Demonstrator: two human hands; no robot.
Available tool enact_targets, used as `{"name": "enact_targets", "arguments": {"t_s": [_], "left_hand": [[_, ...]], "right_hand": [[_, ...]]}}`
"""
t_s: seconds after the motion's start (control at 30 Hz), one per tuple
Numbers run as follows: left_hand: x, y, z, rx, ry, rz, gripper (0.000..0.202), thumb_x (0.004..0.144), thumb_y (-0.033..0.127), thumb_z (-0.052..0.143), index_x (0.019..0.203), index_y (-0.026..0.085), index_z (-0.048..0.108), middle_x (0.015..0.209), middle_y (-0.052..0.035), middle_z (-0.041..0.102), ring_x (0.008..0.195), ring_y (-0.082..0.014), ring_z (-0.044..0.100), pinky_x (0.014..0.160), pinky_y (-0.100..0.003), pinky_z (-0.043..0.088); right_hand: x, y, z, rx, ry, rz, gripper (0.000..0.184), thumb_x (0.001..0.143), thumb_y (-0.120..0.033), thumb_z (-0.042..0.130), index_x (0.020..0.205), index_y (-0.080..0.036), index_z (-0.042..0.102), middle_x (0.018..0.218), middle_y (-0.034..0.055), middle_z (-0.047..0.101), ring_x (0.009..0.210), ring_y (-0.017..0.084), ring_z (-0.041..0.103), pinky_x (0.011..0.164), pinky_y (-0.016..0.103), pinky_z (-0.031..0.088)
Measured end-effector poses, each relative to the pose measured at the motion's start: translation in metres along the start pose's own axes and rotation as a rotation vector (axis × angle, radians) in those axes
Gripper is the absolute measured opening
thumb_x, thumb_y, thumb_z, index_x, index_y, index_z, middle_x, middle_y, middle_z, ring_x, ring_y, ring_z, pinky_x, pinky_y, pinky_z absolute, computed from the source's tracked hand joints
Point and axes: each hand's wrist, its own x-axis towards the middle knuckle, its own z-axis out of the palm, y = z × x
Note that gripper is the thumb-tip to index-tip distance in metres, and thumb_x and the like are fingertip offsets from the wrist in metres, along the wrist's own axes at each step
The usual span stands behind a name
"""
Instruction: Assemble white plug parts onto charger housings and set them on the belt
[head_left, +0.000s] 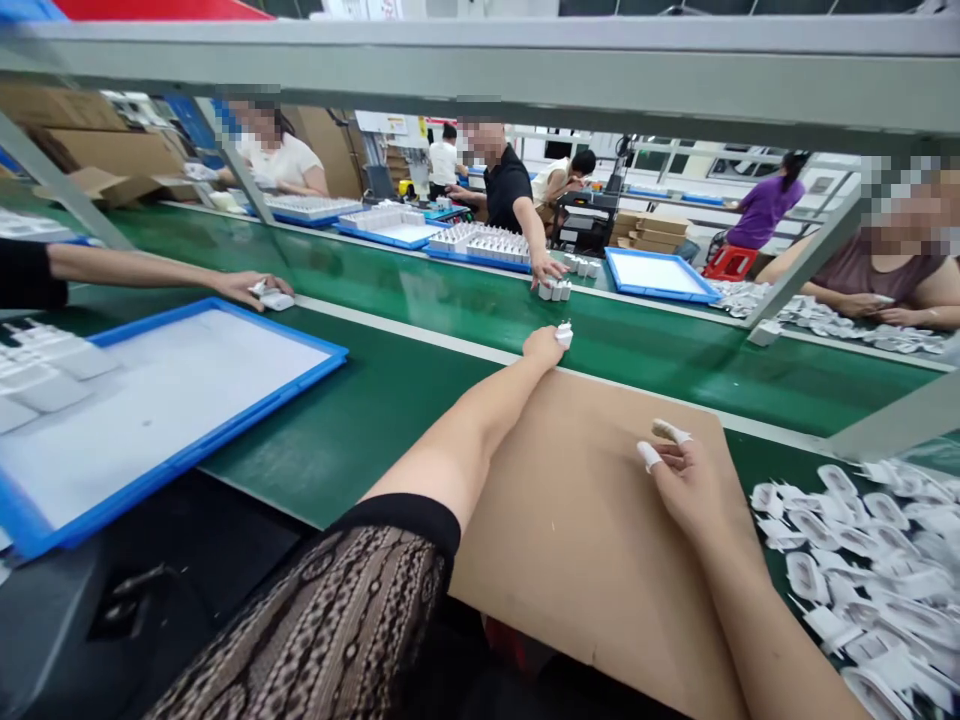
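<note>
My left hand [546, 346] reaches out over the near edge of the green conveyor belt [450, 315], its fingers closed on a white plug adapter [564, 335] with the prongs pointing up. Above the cardboard sheet [577, 520] hovers my right hand [686, 475], holding nothing, fingers apart. White covers sit on its thumb and a fingertip. To the right of that hand lies a heap of white plastic housings [862, 560]. Beyond my left hand, a co-worker's hand [547, 268] touches a few white adapters [555, 291] on the belt.
At left, another person's hand [255, 288] touches a white piece [276, 299] beside a blue-rimmed tray [330, 355] with white adapters [45, 370]. Across the belt stand filled trays [480, 245], a blue tray [660, 275] and more housings [840, 318]. A grey shelf beam [480, 80] spans overhead.
</note>
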Motion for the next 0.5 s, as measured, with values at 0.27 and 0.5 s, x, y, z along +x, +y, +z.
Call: {"name": "enact_targets", "arguments": {"t_s": [0.27, 0.5], "left_hand": [[-0.007, -0.064, -0.036, 0.081, 0.105, -0.043, 0.09, 0.091, 0.06, 0.072, 0.159, 0.009, 0.043, 0.162, -0.0267, 0.043, 0.148, -0.0433, 0.036, 0.121, -0.05, 0.029], [-0.079, -0.06, -0.047, 0.089, 0.178, 0.086, 0.065, 0.099, 0.047, 0.061, 0.154, 0.015, 0.048, 0.159, -0.0191, 0.045, 0.149, -0.0349, 0.034, 0.126, -0.046, 0.024]], "right_hand": [[0.007, 0.015, 0.006, -0.096, -0.039, -0.041, 0.062, 0.081, -0.054, 0.067, 0.132, -0.019, 0.066, 0.119, 0.0153, 0.07, 0.1, 0.03, 0.073, 0.094, 0.051, 0.062], [0.017, 0.019, -0.02, -0.432, 0.072, -0.148, 0.065, 0.086, -0.055, 0.061, 0.139, -0.018, 0.065, 0.133, 0.0198, 0.063, 0.129, 0.038, 0.06, 0.113, 0.055, 0.047]]}}
